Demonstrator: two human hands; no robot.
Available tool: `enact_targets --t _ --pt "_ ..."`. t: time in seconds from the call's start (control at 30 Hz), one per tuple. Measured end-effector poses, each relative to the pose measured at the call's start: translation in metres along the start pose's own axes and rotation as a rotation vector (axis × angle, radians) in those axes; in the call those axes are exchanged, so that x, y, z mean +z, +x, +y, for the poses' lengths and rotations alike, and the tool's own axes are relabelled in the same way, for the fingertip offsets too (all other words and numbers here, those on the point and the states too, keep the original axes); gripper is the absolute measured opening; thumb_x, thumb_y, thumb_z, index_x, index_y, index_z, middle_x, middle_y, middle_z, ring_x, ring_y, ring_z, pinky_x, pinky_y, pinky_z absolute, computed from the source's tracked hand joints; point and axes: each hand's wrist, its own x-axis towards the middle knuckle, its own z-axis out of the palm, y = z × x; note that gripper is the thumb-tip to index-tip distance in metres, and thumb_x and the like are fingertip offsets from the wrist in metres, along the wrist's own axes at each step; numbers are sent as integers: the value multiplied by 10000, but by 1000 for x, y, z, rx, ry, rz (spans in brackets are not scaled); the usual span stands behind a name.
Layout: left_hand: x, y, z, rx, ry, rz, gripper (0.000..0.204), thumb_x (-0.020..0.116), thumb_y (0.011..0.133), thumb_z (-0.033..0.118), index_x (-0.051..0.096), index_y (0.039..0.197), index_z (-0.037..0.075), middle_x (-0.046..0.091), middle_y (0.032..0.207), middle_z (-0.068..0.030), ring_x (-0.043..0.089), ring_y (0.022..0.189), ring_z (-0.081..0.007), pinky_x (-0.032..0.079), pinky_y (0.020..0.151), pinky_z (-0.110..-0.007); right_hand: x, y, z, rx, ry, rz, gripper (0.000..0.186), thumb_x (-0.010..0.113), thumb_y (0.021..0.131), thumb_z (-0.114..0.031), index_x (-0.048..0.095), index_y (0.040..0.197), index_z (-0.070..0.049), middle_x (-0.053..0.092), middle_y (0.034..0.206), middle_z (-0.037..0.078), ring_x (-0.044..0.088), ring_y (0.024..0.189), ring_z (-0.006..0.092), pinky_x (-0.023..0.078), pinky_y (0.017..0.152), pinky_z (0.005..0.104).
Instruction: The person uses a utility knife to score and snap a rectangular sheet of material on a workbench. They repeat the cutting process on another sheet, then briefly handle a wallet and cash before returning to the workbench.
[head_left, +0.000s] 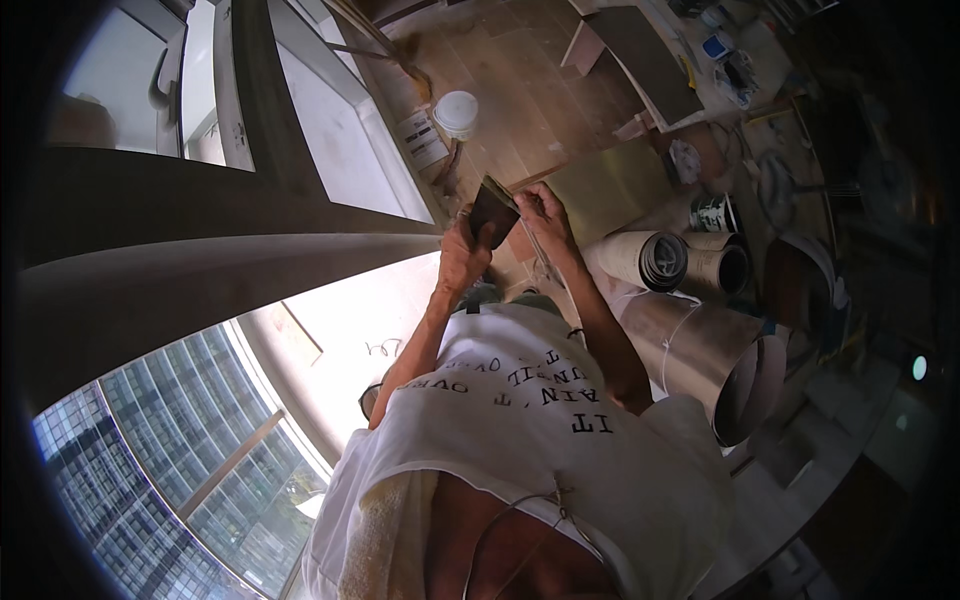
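In front of my waist, a small dark flat piece [491, 213] with a paler edge is held up at a tilt. My left hand [464, 258] grips its lower left side, the thumb lying over its face. At its upper right edge, the fingers of my right hand [544, 214] are closed in a pinch against it. A thin pale line runs down beside the right hand; whether it is a cord or an edge, I cannot tell. Shadow hides the exact kind of the dark piece.
A white bucket [456, 113] stands on the wood-look floor [530, 60] ahead. Large rolls of sheet material [690, 335] lie to my right, near a dark can [712, 213]. Flat boards [612, 188] rest ahead right. On my left are a window frame [300, 120] and a sill.
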Motion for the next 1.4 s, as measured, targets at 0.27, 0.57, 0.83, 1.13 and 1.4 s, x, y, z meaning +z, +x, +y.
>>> enact_targets --t 0.27,0.57,0.83,1.13,1.4 --pt "-42 24 2 -12 254 -7 419 592 924 202 509 1225 -78 665 960 -302 645 895 -479 520 738 -485 35 31 -44 29 -426 -171 294 692 862 -177 625 1106 -26 659 903 140 647 814 253 495 745 373" --pt "-45 51 -20 -77 -152 -9 374 613 933 172 531 1215 -59 697 965 -212 691 878 -306 534 750 -380 23 79 -38 -103 -207 -240 180 624 960 -186 652 993 -11 599 940 46 584 889 127 475 779 282" --pt "-50 110 18 -112 -429 -64 342 549 955 106 491 1251 -55 671 933 -145 673 615 -182 537 536 -268 42 143 -72 -53 69 -106 201 562 1007 -228 609 1005 -33 558 857 -15 492 827 73 419 742 239" --pt "-74 251 15 -203 -416 53 306 589 919 150 602 1093 -102 697 881 -151 695 656 -208 574 568 -287 59 303 -63 -250 -98 -249 238 505 1023 -231 581 975 -11 540 801 52 514 775 122 432 696 288" --pt "-9 434 81 -259 -429 -220 403 644 916 298 550 1125 -34 662 904 -119 666 657 -210 525 610 -318 -81 469 -120 -95 -115 -431 294 721 884 -305 615 951 -39 568 832 3 501 769 104 419 691 270"
